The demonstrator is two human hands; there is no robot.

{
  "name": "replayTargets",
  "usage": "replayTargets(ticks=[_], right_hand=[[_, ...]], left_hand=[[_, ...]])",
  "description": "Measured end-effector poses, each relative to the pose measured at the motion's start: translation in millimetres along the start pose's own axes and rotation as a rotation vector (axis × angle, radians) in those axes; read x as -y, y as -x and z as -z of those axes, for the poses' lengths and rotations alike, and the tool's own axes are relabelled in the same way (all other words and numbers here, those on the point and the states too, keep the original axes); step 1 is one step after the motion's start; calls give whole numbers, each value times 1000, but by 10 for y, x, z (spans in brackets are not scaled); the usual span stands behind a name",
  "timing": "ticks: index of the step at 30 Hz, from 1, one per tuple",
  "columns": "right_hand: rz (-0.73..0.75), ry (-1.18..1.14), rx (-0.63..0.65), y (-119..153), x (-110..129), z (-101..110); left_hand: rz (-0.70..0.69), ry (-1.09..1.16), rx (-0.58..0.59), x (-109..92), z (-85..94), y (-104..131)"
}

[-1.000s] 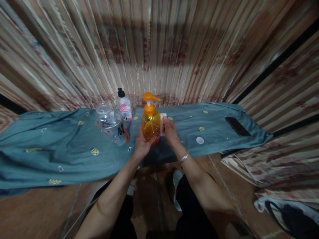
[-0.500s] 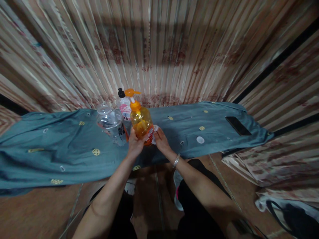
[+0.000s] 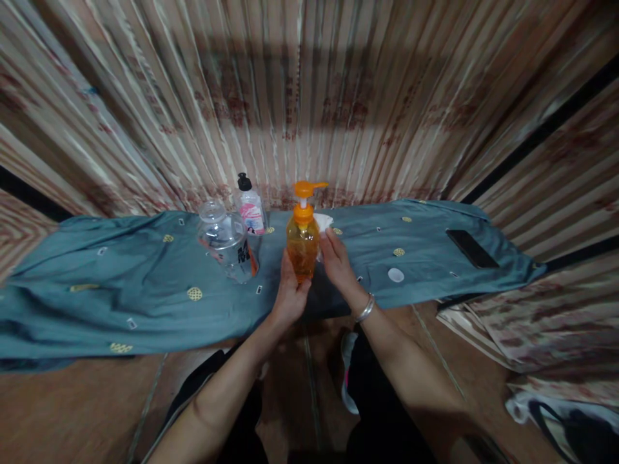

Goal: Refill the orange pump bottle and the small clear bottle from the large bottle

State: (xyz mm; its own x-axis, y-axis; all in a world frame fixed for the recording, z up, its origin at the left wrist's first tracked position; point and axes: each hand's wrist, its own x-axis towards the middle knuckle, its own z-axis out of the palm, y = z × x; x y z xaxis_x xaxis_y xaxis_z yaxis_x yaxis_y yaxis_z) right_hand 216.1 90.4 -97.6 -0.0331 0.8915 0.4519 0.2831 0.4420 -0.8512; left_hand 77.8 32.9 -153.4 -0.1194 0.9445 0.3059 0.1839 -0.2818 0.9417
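Observation:
Held upright in front of me is an orange pump bottle (image 3: pixel 303 241) of see-through plastic with an orange pump head. My left hand (image 3: pixel 291 293) is closed around its lower left side. On the bottle's right, my right hand (image 3: pixel 337 256) pinches a crumpled white tissue (image 3: pixel 323 223) against it. A clear wide-mouthed jar (image 3: pixel 225 245) with black lettering stands to the left of the bottle. Behind that jar is a clear bottle with a pink label (image 3: pixel 251 211) and a black cap. Fingers on the far side of the orange bottle are hidden.
A teal patterned cloth (image 3: pixel 159 290) covers the long narrow table. Toward its right end lie a black phone (image 3: pixel 471 249) and a round white disc (image 3: pixel 395 275). Pleated curtains (image 3: pixel 300 96) hang close behind. A bag (image 3: pixel 570 419) rests on the floor at the lower right.
The orange pump bottle has moved right, away from the jar, and from a tilt to upright. My right hand and the tissue have risen along its side.

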Motion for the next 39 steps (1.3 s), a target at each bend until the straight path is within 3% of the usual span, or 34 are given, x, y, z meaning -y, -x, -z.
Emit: replayTargets(ticks=[5, 11, 16, 19, 23, 27, 33, 39], right_hand=[[-249, -164, 100, 56, -361, -43], [-382, -208, 117, 152, -448, -80], [-344, -220, 106, 58, -257, 48], [-219, -232, 47, -28, -19, 160], [-61, -138, 90, -35, 206, 205], [-44, 21, 168, -8, 128, 231], [-224, -104, 386, -66, -84, 375], [-240, -107, 378, -82, -56, 454]], left_hand=[[40, 15, 11, -33, 172, -96], [133, 60, 44, -1, 370, -321], [129, 118, 83, 38, 321, -432], [97, 143, 92, 64, 226, -449], [80, 107, 29, 139, 151, -448], [87, 37, -31, 203, 157, -440], [57, 18, -6, 168, 159, -376], [21, 35, 5, 122, 203, -345]])
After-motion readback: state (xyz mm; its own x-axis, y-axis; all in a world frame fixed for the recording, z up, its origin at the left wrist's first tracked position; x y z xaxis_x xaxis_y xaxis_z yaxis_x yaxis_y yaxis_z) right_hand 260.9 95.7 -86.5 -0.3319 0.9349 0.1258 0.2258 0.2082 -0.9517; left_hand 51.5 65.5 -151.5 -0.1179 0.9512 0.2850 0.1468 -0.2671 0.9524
